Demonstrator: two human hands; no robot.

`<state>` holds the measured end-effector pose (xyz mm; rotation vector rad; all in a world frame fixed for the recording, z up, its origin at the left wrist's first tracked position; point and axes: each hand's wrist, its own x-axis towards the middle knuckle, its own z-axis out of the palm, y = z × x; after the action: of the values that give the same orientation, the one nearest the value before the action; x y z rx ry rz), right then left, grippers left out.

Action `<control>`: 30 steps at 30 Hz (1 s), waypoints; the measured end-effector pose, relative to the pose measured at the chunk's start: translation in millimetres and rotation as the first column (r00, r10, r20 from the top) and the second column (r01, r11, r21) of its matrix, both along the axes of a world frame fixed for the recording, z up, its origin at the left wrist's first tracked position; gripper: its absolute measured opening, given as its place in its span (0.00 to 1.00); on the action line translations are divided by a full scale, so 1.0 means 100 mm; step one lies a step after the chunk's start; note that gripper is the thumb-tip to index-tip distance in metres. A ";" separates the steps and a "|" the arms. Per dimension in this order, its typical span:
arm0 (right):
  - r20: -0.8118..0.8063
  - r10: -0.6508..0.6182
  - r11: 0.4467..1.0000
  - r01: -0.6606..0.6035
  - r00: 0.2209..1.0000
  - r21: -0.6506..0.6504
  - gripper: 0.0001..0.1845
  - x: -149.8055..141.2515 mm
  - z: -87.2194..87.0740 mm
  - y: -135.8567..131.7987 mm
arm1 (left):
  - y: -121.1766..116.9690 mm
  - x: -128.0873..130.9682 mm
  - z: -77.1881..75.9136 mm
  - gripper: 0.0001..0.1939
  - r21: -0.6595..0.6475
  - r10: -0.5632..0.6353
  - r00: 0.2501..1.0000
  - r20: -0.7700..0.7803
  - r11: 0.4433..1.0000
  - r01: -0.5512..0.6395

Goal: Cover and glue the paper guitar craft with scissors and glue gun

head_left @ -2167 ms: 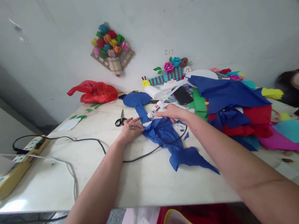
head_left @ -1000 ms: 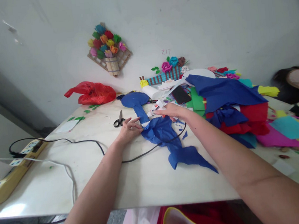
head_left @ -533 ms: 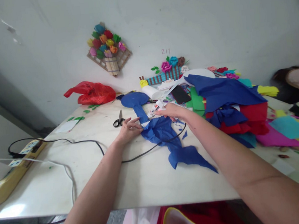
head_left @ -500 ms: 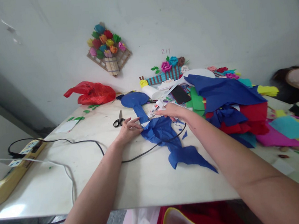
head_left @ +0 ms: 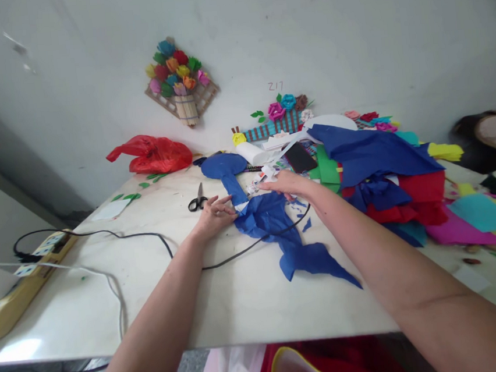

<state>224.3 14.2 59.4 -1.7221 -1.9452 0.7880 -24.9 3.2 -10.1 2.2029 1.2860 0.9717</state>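
Observation:
A blue paper-covered piece with a round disc (head_left: 224, 165) and a straight strip (head_left: 233, 190) lies on the table. My left hand (head_left: 214, 217) is at the strip's lower end, finger and thumb against its edges, beside a small white patch. Crumpled blue paper (head_left: 264, 216) spreads from that end toward me. Above it, my right hand (head_left: 289, 183) is closed round a white glue gun (head_left: 268, 173), mostly hidden by the fingers. A black cord (head_left: 254, 245) runs from under this hand across the blue paper. Black-handled scissors (head_left: 197, 201) lie left of the strip.
A yellow power strip (head_left: 56, 246) with cables lies at the left. Behind are a red plastic bag (head_left: 157, 154) and a dark phone (head_left: 299, 157). Coloured paper sheets (head_left: 385, 155) pile up at the right. A paper-flower decoration (head_left: 178, 78) hangs on the wall.
Almost nothing differs. Both hands keep their places at the blue piece, and the view has shifted very slightly.

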 end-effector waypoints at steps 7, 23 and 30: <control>-0.079 0.056 0.998 -0.057 0.995 -0.001 0.22 -0.02 0.03 -0.06 | 0.03 -0.01 -0.02 0.09 0.049 -0.018 1.000 0.002 0.999 0.018; -0.075 0.054 0.998 -0.056 0.996 -0.019 0.21 -0.01 0.02 -0.04 | 0.03 -0.01 -0.02 0.09 0.039 -0.018 0.999 0.028 0.999 0.017; -0.080 0.095 0.995 -0.097 0.992 -0.020 0.24 0.01 0.02 -0.04 | 0.02 0.00 -0.02 0.09 0.036 -0.012 0.999 0.035 0.999 0.011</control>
<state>225.2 10.5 61.6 -1.5959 -1.9852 0.9027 -24.9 5.1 -11.6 2.2075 1.2482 1.0313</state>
